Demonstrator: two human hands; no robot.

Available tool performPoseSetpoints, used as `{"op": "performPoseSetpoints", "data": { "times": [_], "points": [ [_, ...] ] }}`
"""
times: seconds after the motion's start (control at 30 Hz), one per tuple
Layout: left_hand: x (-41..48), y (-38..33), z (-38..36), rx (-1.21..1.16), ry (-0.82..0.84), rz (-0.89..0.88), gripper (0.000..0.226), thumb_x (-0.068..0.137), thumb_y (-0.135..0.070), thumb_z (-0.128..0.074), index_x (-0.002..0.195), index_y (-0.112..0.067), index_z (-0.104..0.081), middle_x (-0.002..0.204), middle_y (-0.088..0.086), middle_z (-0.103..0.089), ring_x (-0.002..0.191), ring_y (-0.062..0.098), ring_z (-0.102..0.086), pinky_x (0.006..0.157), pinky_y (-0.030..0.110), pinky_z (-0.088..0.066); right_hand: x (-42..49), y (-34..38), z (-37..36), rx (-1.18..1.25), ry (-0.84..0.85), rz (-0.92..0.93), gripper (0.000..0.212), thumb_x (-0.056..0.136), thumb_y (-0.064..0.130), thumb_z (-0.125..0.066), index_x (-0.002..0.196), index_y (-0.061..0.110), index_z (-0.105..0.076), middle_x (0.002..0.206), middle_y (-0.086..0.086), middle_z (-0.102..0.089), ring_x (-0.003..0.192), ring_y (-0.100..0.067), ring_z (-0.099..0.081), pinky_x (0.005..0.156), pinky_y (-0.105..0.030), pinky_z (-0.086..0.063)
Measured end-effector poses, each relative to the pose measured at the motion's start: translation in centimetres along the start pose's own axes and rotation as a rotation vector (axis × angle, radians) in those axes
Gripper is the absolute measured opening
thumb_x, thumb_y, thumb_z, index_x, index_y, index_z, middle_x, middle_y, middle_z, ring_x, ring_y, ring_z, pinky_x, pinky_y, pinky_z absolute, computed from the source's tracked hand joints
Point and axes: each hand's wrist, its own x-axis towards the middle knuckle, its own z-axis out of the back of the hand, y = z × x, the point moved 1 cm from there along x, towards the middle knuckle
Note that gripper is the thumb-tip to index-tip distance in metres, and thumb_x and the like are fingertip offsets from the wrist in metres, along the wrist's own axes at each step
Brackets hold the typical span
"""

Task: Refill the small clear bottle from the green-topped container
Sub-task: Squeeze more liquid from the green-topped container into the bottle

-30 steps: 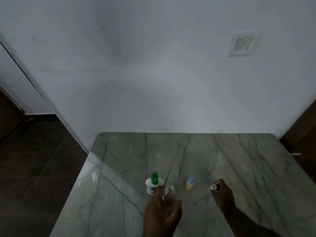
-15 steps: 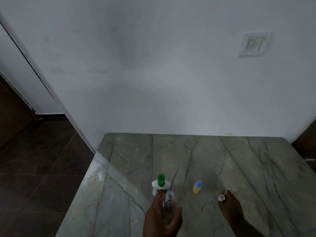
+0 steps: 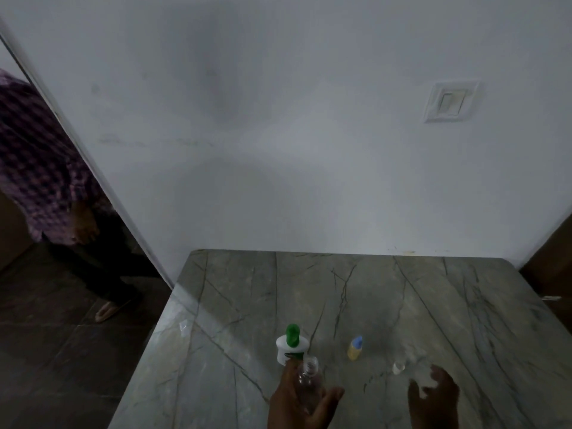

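Pretty dim shot, so a lot is hard to read. The left hand (image 3: 301,397) is cut off at the bottom edge, wrist out of view, and it's wrapped around the small clear bottle (image 3: 308,382), which is upright with its open neck showing and no cap on. The bottle is see-through against the palm, so I can't tell if there's anything in it. Right behind it, almost touching the fingertips, stands the white container with the green top (image 3: 291,343) on the marble table (image 3: 464,320); the hand covers its lower part and the label is too blurry to read.

The right hand (image 3: 433,397) is also cropped at the bottom and motion-blurred, fingers spread loosely and holding nothing. A little white cap (image 3: 398,367) sits on the table just beyond those fingers, apart from them. A small yellow bottle with a blue cap (image 3: 355,348) stands between the green-topped container and the white cap.

Compared to half a second ago: the right hand was pinching that white cap, now it's let go and pulled back toward the near edge. Also a person in a purple checked shirt (image 3: 40,162) has shown up in the doorway on the left, cropped by the frame edge, one sandal (image 3: 106,311) visible on the dark floor. The wall switch (image 3: 448,102) has shifted in frame since the view moved.
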Motion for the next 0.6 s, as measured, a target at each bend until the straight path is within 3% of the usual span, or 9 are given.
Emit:
{"op": "performPoseSetpoints", "data": {
  "times": [0.03,0.1,0.17,0.23,0.33,0.47,0.6],
  "points": [
    [0.7,0.4,-0.2,-0.042,-0.016,-0.013,0.035,0.091,-0.04,-0.056,0.113,-0.026,-0.033,0.103,-0.006,-0.055,0.086,-0.007,-0.052,0.08,0.005,-0.044,-1.0,1.0,0.0,0.069,0.02,0.053,0.046,0.074,0.024,-0.071,0.095,-0.016,-0.061,0.083,-0.031,-0.062,0.065,-0.012,-0.055,0.059,-0.022,-0.045],
    [1.6,0.8,-0.8,-0.088,-0.165,0.001,0.016,0.099,-0.029,-0.048,0.107,-0.015,-0.047,0.085,-0.003,-0.058,0.075,0.004,-0.057,0.079,0.025,-0.05,-3.5,4.9,0.3,0.104,0.048,0.151,0.019,0.077,0.001,-0.072,0.093,-0.002,-0.063,0.08,-0.024,-0.064,0.062,-0.008,-0.057,0.05,-0.013,-0.042],
    [2.4,2.3,-1.1,-0.097,-0.339,-0.026,0.015,0.096,-0.021,-0.056,0.099,-0.006,-0.057,0.076,-0.002,-0.059,0.068,0.016,-0.06,0.074,0.035,-0.053,-4.3,8.3,-0.8,0.199,0.242,0.208,0.023,0.079,-0.008,-0.069,0.092,0.01,-0.064,0.084,-0.017,-0.068,0.066,0.0,-0.061,0.048,-0.009,-0.041],
    [3.0,4.0,-1.8,-0.089,-0.388,-0.042,0.017,0.09,-0.021,-0.067,0.101,-0.011,-0.06,0.082,-0.008,-0.061,0.075,0.016,-0.064,0.071,0.031,-0.053,-4.3,11.9,-2.4,0.193,0.444,0.297,0.023,0.086,0.002,-0.067,0.099,0.02,-0.064,0.094,-0.003,-0.071,0.077,0.003,-0.064,0.058,-0.008,-0.047],
    [4.7,6.5,-1.4,-0.133,-0.422,0.067,0.02,0.084,-0.028,-0.075,0.09,-0.015,-0.06,0.076,-0.009,-0.063,0.071,0.007,-0.062,0.058,0.009,-0.04,-4.0,16.8,-5.7,0.071,0.671,0.459,0.024,0.091,0.023,-0.064,0.115,0.028,-0.062,0.11,0.017,-0.064,0.091,0.006,-0.062,0.076,-0.009,-0.05],
    [7.1,8.9,-1.6,-0.112,-0.386,0.165,0.022,0.083,-0.036,-0.073,0.08,-0.027,-0.054,0.074,-0.005,-0.066,0.065,-0.001,-0.059,0.051,0.008,-0.036,-3.3,18.8,-10.3,-0.105,0.901,0.518,0.043,0.09,0.031,-0.065,0.132,0.03,-0.055,0.128,0.016,-0.055,0.11,-0.004,-0.058,0.094,-0.023,-0.049],
    [8.3,9.7,-1.5,-0.079,-0.404,0.183,0.021,0.085,-0.039,-0.07,0.082,-0.03,-0.052,0.073,-0.008,-0.065,0.066,-0.004,-0.059,0.049,0.007,-0.035,-3.4,18.2,-12.6,-0.207,0.964,0.599,0.033,0.091,0.027,-0.064,0.123,0.017,-0.065,0.126,0.001,-0.063,0.115,-0.014,-0.059,0.102,-0.027,-0.044]
  ]
}}
